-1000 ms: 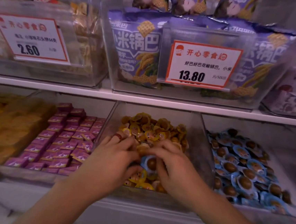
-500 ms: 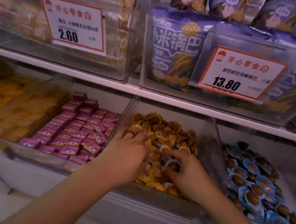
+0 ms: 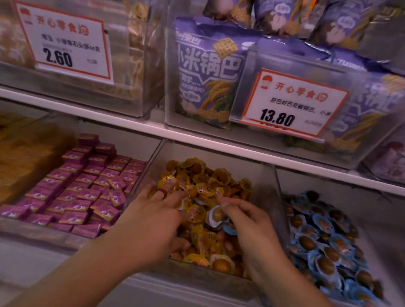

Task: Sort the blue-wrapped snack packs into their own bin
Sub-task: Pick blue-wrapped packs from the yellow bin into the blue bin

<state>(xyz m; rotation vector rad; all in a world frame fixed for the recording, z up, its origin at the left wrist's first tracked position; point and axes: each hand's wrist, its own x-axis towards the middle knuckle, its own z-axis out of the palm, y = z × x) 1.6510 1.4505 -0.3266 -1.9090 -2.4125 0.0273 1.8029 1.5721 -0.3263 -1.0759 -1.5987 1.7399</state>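
Note:
Both hands are in the clear middle bin of yellow-wrapped snack packs. My right hand has its fingers curled round blue-wrapped snack packs; a blue edge shows below the fingers. My left hand, with a red ring, lies spread on the yellow packs with its fingers pushed among them. The bin of blue-wrapped packs stands just to the right of the middle bin.
A bin of purple boxed snacks stands to the left, and a bin of yellow packs beyond it. Above the white shelf edge stand clear bins with price cards and purple bags.
My right hand has risen a little with the blue packs, and its fingers have closed round them. The left hand stays spread in the yellow packs. The view has shifted and drawn closer.

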